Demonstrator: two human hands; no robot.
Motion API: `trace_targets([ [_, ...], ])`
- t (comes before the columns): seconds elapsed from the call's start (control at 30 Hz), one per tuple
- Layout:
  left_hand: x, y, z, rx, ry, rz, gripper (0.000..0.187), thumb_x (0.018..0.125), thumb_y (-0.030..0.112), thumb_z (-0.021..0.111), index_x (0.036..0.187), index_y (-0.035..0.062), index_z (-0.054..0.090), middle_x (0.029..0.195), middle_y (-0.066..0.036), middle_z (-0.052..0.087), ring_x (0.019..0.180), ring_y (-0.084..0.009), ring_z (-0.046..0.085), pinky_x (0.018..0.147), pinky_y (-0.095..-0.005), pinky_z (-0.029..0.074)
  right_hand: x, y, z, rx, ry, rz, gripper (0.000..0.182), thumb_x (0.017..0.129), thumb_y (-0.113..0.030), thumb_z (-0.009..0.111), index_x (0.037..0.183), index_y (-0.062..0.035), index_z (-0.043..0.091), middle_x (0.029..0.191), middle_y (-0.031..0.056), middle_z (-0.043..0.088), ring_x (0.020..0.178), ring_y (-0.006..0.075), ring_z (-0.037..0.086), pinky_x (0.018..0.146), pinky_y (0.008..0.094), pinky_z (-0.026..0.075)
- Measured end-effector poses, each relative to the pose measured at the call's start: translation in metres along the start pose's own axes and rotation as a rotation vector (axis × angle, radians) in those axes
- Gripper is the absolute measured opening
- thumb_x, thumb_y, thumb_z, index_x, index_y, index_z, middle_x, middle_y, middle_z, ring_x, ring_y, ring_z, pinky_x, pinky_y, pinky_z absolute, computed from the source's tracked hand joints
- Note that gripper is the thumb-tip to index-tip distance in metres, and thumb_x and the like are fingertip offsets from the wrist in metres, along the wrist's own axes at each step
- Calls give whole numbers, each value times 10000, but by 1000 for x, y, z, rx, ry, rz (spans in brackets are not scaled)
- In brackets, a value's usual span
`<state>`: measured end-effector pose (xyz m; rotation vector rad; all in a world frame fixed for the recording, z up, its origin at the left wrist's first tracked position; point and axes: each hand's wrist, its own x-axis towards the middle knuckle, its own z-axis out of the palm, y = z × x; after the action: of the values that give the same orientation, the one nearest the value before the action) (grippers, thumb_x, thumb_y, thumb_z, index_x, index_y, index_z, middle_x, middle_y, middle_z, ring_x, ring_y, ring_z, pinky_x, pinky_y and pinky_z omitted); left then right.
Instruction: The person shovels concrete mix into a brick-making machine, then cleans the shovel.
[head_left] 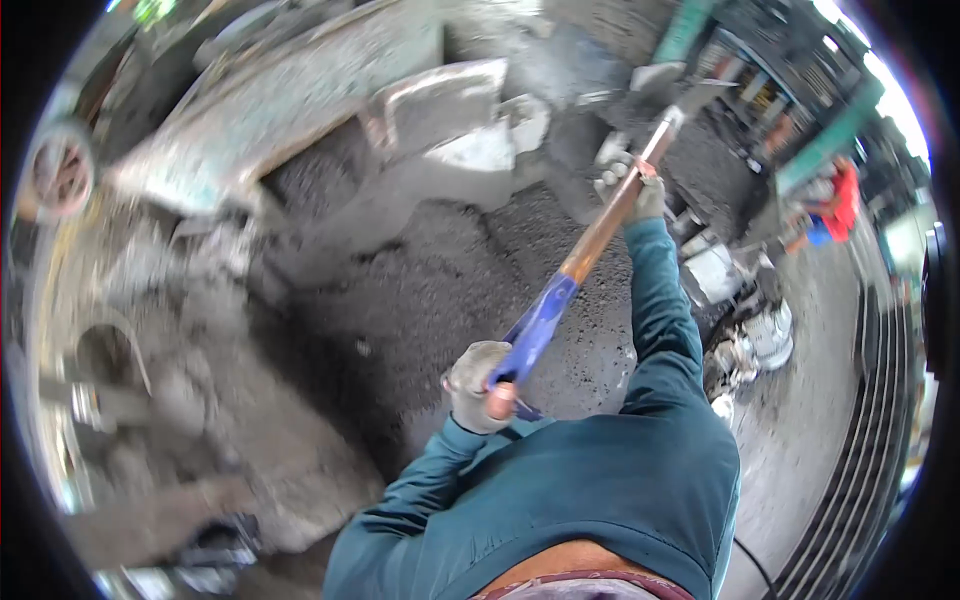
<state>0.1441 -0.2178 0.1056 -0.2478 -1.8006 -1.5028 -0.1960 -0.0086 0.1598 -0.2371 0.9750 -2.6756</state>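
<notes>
Left hand (478, 385), gloved, is wrapped tight around the butt end of the shovel (585, 255), right at the blue grip section near the person's chest. Right hand (632, 185), also gloved, is clamped further up on the wooden shaft, arm in a teal sleeve stretched well forward. Both grips are fully closed on the handle, no fingers loose.

The shovel runs diagonally up and right from the chest. The shovel blade (690, 95) is at the far end, raised over the dark sand pile (450, 270); blurred, so it cannot be told whether it carries a load.

The pile of dark granular sand covers most of the floor in front. Grey metal mould boxes (440, 105) sit at the far edge of the pile, a big worn metal trough (270, 110) beyond on the left. Another person in a red top (840, 200) is well apart on the right, by green racking. Drain grating (870, 460) runs along the right floor.

Risks, judged: the right arm is at full reach, so a heavy scoop could twist the shaft in the glove and dump sand short. Loose sand underfoot could slip. A wide swing could clip the mould boxes near the blade.
</notes>
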Motion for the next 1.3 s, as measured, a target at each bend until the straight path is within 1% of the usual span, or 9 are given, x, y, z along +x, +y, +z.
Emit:
trace_targets([
  [0.2, -212, -11, -74, -616, 1000, -1077, 597, 947, 607, 440, 730, 66, 572, 595, -78, 557, 515, -218, 551, 476, -357, 457, -101, 166, 16, -134, 93, 388, 164, 884, -210, 647, 1007, -139, 564, 772, -3, 501, 699, 203, 510, 713, 455, 467],
  [0.47, -530, 116, -66, -515, 2127, -1386, 562, 901, 659, 459, 554, 233, 339, 480, 50, 340, 402, -156, 325, 407, -299, 299, -392, 493, -79, -818, 171, 1250, 230, 894, -237, 605, 1073, -100, 563, 818, 40, 585, 706, 263, 625, 644, 497, 527],
  [0.6, -658, 283, 67, -461, 2443, -1383, 788, 873, 714, 354, 1265, 64, 567, 1317, -177, 565, 1170, -321, 549, 959, -521, 431, -666, 553, -255, -855, -218, 1825, 178, 938, -227, 531, 862, -77, 588, 658, 149, 600, 537, 326, 609, 505, 520, 504],
  [0.67, -665, 345, 111, -257, 2773, -1672, 781, 840, 796, 332, 1156, 112, 537, 1099, -139, 547, 928, -288, 524, 821, -529, 436, -728, 516, -213, -814, -73, 2056, 213, 905, -249, 568, 807, -61, 582, 641, 167, 606, 543, 360, 624, 516, 553, 519],
  [0.77, -681, 364, 131, -127, 2743, -1568, 853, 800, 863, 331, 1185, 117, 480, 1055, -112, 515, 852, -276, 493, 788, -510, 437, -791, 540, -212, -1263, -240, 1925, 315, 934, -315, 552, 707, -96, 558, 650, 144, 612, 548, 348, 633, 494, 562, 512],
  [0.83, -695, 303, 96, 105, 2908, -1548, 891, 809, 839, 374, 1288, 99, 502, 1031, -94, 587, 886, -276, 580, 839, -518, 484, -811, 604, -271, -1731, -1259, 1247, 291, 951, -286, 516, 744, -100, 602, 686, 139, 635, 604, 345, 660, 521, 573, 505],
  [0.9, -693, 184, -3, -57, 2761, -1150, 650, 866, 690, 484, 1129, 107, 602, 876, -68, 584, 821, -269, 583, 802, -533, 483, -677, 680, -191, -505, 264, 2027, 282, 942, -295, 545, 680, -193, 527, 524, 35, 489, 442, 276, 523, 472, 453, 466],
  [0.97, -636, 73, -79, -31, 2708, -1292, 514, 902, 638, 490, 763, 145, 450, 655, -17, 435, 592, -209, 459, 530, -398, 369, -583, 794, -197, -659, 219, 2045, 160, 907, -188, 550, 762, -177, 483, 564, 15, 462, 461, 246, 496, 459, 472, 437],
  [1.3, -656, 52, 16, -110, 2725, -1175, 526, 893, 662, 466, 735, 160, 468, 612, -6, 438, 514, -206, 432, 441, -402, 335, -545, 708, -215, -716, 120, 1789, 117, 850, -151, 622, 876, -180, 512, 741, 4, 502, 568, 205, 506, 519, 431, 461],
])
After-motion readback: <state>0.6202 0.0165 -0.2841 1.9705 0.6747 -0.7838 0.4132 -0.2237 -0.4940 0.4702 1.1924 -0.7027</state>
